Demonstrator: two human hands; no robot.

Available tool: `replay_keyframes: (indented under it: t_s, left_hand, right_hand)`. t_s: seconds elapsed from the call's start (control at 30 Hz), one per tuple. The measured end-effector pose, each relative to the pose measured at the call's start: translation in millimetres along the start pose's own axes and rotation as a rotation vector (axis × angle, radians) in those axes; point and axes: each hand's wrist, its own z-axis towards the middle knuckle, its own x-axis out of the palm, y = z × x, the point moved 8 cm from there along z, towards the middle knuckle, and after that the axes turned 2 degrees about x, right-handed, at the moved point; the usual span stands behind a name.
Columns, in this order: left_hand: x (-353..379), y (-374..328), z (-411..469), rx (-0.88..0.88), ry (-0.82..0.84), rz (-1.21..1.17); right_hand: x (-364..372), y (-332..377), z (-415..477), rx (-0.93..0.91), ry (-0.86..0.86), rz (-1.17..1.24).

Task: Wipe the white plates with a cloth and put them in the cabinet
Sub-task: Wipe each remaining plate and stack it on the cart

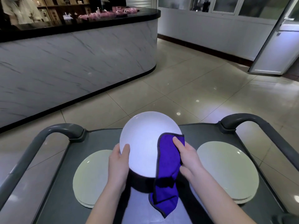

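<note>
White plate [145,143] was held above the cart [103,138] middle, left hand [119,164] fingers curled round its rim. Right hand [189,159] fingers gripped the purple cloth [168,167] against it. Left-side plate [90,178] and right-side plate [226,172] lay on the cart.

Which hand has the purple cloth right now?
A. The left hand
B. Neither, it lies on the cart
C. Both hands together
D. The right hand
D. The right hand pinches the purple cloth against the raised white plate, while the left hand grips only the plate's rim.
</note>
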Motion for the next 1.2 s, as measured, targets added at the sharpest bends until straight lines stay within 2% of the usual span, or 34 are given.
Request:
replay_keyframes:
  t_s: [0.07,0.13,0.23,0.3,0.4,0.5,0.57,0.63,0.73,0.87,0.97,1.07,1.2]
  left_hand:
    - [7,11,-8,-0.069,-0.059,-0.106]
    - [4,9,-8,-0.045,-0.133,-0.101]
    - [-1,3,-5,0.015,-0.091,-0.018]
    - [-4,-4,-1,0.065,-0.003,0.045]
    - [1,-24,3,0.199,0.221,0.213]
    - [16,-40,0,0.333,0.418,0.456]
    - [23,-44,-1,0.374,0.455,0.518]
    - [21,-45,0,0.373,0.427,0.478]
    - [6,-38,3,0.306,0.326,0.367]
    - [-12,-25,2,0.163,0.085,0.133]
    - [-14,-12,-4,0.038,0.012,-0.012]
    - [-15,-15,-2,0.059,0.089,0.103]
    - [3,-39,2,0.238,0.359,0.411]
  right_hand:
    - [0,-20,-3,0.061,-0.036,0.064]
    - [1,-30,-4,0.103,-0.035,0.077]
    - [3,-11,0,0.046,0.037,-0.007]
    - [7,16,3,-0.040,0.092,-0.160]
    - [19,53,3,-0.149,0.228,-0.526]
    - [41,64,-4,-0.177,0.393,-0.955]
    - [54,57,-9,-0.177,0.463,-1.069]
    - [57,53,-10,-0.198,0.445,-1.004]
    - [42,48,-9,-0.173,0.360,-0.770]
    - [15,18,-10,-0.040,0.198,-0.285]
    - [6,-9,-13,0.086,0.163,-0.124]
    - [4,0,-11,0.092,0.219,-0.286]
    - [26,34,-10,-0.041,0.391,-0.699]
